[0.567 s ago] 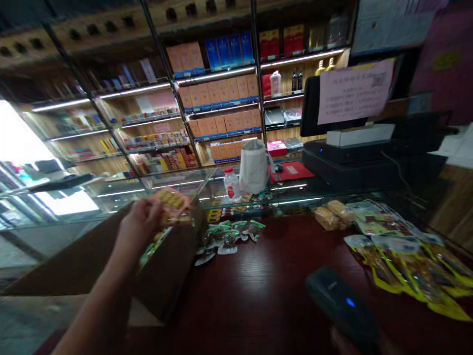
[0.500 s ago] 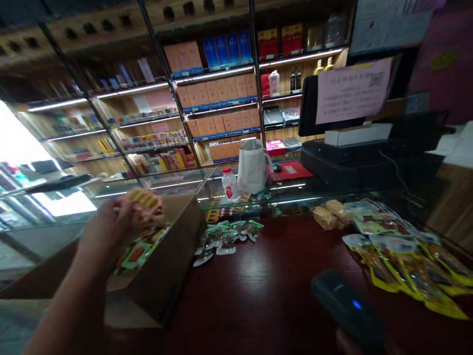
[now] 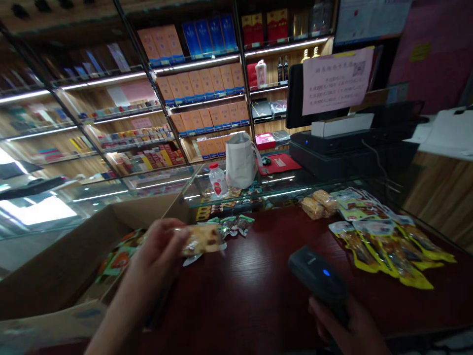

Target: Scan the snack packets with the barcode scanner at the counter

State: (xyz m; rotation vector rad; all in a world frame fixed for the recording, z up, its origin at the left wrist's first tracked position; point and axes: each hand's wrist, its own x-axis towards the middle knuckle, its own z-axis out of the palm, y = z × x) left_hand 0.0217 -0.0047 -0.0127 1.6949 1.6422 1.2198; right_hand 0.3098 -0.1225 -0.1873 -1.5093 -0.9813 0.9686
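My left hand (image 3: 157, 254) pinches a small packaged snack (image 3: 203, 238) in a clear and yellowish wrapper, a little blurred, above the counter just right of the cardboard box. Inside that open cardboard box (image 3: 55, 261) lie several snack packets (image 3: 118, 261) with green and orange print. My right hand (image 3: 343, 320) is wrapped round the handle of a dark barcode scanner (image 3: 318, 273) with a blue light on top. Behind the held snack, small green-edged sachets (image 3: 236, 225) lie on the dark red counter (image 3: 244, 291).
Yellow-edged vacuum packs (image 3: 388, 251), green-white packets (image 3: 360, 203) and wrapped bread-like snacks (image 3: 320, 203) lie at the right. A red-capped bottle (image 3: 218, 181) and a white bag (image 3: 241, 160) stand on the glass counter. A monitor (image 3: 297, 98) is behind; stocked shelves line the wall.
My left hand has moved right, out from over the box, bringing the snack over the counter. The scanner and my right hand have come further into view as the camera turned.
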